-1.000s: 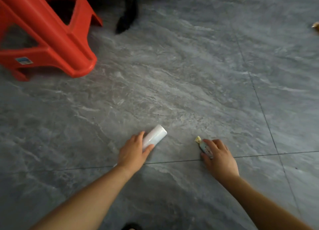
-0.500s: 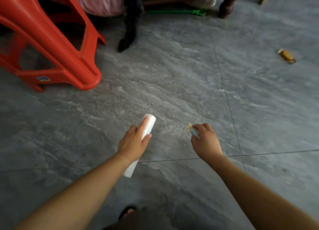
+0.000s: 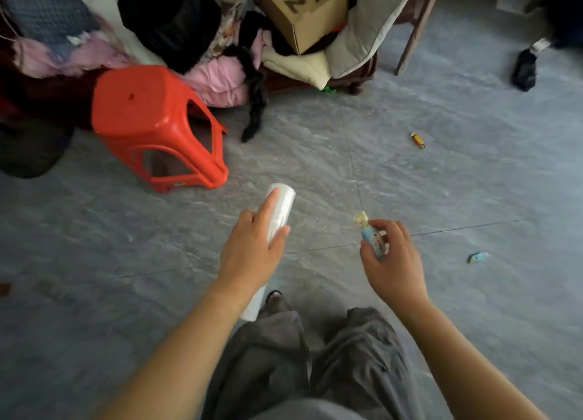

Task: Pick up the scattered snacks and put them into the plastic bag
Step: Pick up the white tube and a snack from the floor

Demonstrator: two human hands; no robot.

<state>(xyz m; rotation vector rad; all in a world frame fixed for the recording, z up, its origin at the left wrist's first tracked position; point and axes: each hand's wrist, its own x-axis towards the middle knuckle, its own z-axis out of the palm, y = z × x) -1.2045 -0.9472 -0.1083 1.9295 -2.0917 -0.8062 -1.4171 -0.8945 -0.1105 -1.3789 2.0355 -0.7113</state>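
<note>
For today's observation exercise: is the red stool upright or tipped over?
Tipped. The red stool leans on the gray floor, its seat facing sideways.

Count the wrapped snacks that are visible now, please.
3: a blue wrapped snack in the right hand, a yellow wrapped candy on the floor far right, a small blue packet right. Others may be hidden.

The only marking I can read is on the cardboard box [image 3: 307, 7] lying in the heap of clothes: big black characters on its upper face, upside down from where I stand, which look like "55" with a further letter that may be a "Z" or an "N". The candy [image 3: 373, 242] in my right hand [image 3: 394, 265] has a printed wrapper, but the print is too small and blurred to read. A small sticker sits on the red stool [image 3: 151, 129], also unreadable.
</note>
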